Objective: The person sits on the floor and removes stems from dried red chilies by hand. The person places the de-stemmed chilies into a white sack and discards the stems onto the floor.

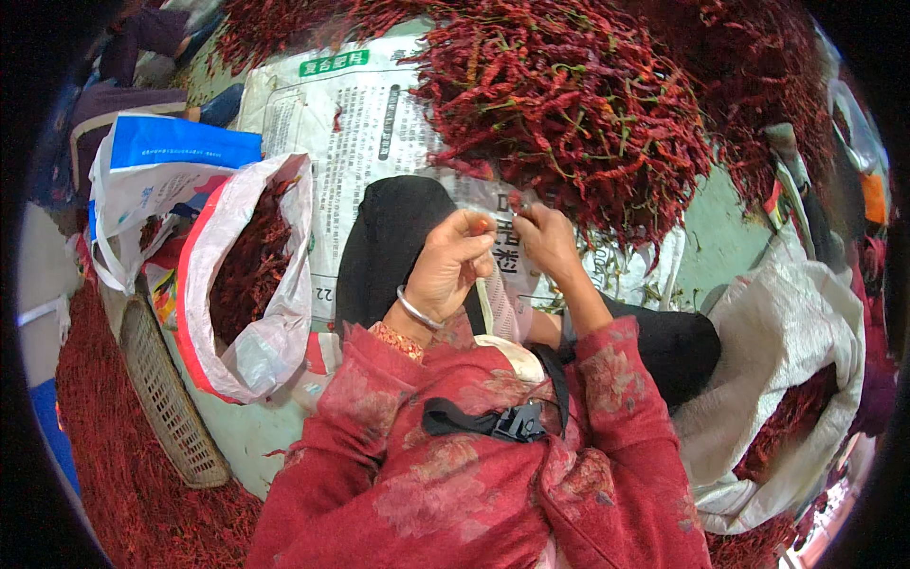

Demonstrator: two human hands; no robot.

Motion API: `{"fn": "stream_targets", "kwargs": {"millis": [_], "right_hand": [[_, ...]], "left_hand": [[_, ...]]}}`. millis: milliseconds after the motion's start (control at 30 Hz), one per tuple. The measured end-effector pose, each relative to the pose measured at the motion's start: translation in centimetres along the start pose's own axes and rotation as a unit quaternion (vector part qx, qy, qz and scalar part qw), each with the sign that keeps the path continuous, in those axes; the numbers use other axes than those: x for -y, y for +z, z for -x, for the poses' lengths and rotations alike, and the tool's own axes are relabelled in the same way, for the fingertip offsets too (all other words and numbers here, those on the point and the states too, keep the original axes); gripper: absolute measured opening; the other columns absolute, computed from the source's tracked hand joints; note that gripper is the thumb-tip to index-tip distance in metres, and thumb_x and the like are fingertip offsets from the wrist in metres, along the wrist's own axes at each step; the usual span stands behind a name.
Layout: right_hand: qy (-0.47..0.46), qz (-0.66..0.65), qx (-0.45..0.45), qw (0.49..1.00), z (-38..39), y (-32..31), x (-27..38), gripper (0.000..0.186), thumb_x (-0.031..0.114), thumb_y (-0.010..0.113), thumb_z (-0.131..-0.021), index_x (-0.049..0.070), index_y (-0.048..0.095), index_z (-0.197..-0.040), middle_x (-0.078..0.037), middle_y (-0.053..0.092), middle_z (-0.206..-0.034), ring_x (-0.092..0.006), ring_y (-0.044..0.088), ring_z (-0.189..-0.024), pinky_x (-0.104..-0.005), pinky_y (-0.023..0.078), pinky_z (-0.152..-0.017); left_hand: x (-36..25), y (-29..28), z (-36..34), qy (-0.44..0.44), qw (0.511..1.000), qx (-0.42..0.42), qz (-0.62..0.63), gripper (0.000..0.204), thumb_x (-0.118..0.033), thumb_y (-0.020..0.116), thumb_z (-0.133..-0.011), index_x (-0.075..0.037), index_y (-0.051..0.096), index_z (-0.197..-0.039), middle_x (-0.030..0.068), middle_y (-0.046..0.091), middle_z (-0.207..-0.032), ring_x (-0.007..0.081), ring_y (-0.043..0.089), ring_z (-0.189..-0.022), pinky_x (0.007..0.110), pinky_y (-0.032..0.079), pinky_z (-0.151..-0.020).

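A large heap of dried red chili peppers [569,114], some with green stems, lies just ahead of my hands. My left hand [444,270] is closed in a pinch, and an orange-red bit of chili pepper [481,227] peeks out between thumb and forefinger. Close beside it, my right hand [548,245] is also pinched. A dark red piece of chili pepper [516,201] shows at its fingertips, mostly hidden by the fingers. The hands are slightly apart, above my lap. Under the heap is a flattened white printed sack [374,142].
On my left stands an open white sack [197,284] with a red edge, holding dark red chilies. Past it are a plastic crate [171,398] and spread chilies [90,417]. A white woven sack [758,332] with chilies stands at right. Another person's leg [133,100] shows far left.
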State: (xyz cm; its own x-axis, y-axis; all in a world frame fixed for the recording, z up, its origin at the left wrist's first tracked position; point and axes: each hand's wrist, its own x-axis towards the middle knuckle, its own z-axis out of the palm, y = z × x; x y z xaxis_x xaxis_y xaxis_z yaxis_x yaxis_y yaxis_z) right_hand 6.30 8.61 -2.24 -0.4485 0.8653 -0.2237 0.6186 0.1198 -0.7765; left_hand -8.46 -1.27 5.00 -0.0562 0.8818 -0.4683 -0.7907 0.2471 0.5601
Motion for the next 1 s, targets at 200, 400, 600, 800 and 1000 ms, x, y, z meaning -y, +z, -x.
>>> {"fn": "stream_targets", "kwargs": {"millis": [200, 400, 600, 800, 1000], "right_hand": [[0.067, -0.166, 0.100, 0.979, 8.5, -4.2, -0.7, 0.023, 0.019, 0.055, -0.081, -0.001, 0.067, -0.085, -0.017, 0.065, -0.069, -0.0237, 0.063, -0.059, -0.0360, 0.047, -0.058], [-0.002, -0.037, 0.081, 0.996, 12.7, -8.0, 0.2, 0.013, 0.011, 0.059, -0.078, -0.001, 0.063, -0.082, -0.025, 0.057, -0.072, -0.0390, 0.059, -0.068, -0.0415, 0.045, -0.059], [0.037, -0.241, -0.066, 0.968, 13.7, -7.0, 0.1, 0.013, 0.011, 0.060, -0.084, -0.001, 0.061, -0.078, -0.009, 0.056, -0.059, -0.0184, 0.054, -0.052, -0.0319, 0.042, -0.050], [-0.046, 0.028, -0.157, 0.986, 10.0, -7.7, -1.8, 0.013, 0.005, 0.060, -0.080, -0.002, 0.061, -0.091, -0.010, 0.061, -0.074, -0.0249, 0.054, -0.056, -0.0331, 0.044, -0.052], [-0.077, 0.169, -0.146, 0.972, 5.0, -3.2, -1.4, 0.005, 0.006, 0.054, -0.078, 0.001, 0.055, -0.079, -0.021, 0.060, -0.083, -0.0404, 0.060, -0.075, -0.0463, 0.049, -0.065]], "left_hand": [[4.2, 2.0, 0.0, 0.284, 0.751, 0.156, -0.576, 0.023, -0.002, 0.054, -0.080, -0.006, 0.065, -0.100, 0.0112, 0.061, -0.095, 0.0247, 0.059, -0.088, 0.033, 0.046, -0.078], [5.9, 4.7, 1.3, 0.357, 0.536, 0.219, -0.733, 0.034, -0.002, 0.057, -0.071, -0.008, 0.057, -0.104, 0.0086, 0.059, -0.108, 0.0284, 0.050, -0.118, 0.041, 0.034, -0.090], [6.4, 3.8, 0.7, 0.266, 0.617, 0.273, -0.689, 0.005, -0.009, 0.056, -0.082, -0.005, 0.057, -0.085, 0.0117, 0.062, -0.084, 0.0297, 0.058, -0.104, 0.041, 0.039, -0.085], [5.5, 3.0, -0.5, -0.016, 0.936, 0.125, -0.328, 0.017, -0.018, 0.047, -0.096, -0.003, 0.054, -0.095, 0.0094, 0.063, -0.080, 0.0204, 0.065, -0.078, 0.030, 0.051, -0.070], [3.2, 1.6, -1.6, -0.044, 0.990, 0.019, -0.132, 0.017, -0.012, 0.060, -0.088, 0.000, 0.055, -0.100, 0.0028, 0.058, -0.081, 0.0108, 0.058, -0.066, 0.023, 0.049, -0.063]]}}
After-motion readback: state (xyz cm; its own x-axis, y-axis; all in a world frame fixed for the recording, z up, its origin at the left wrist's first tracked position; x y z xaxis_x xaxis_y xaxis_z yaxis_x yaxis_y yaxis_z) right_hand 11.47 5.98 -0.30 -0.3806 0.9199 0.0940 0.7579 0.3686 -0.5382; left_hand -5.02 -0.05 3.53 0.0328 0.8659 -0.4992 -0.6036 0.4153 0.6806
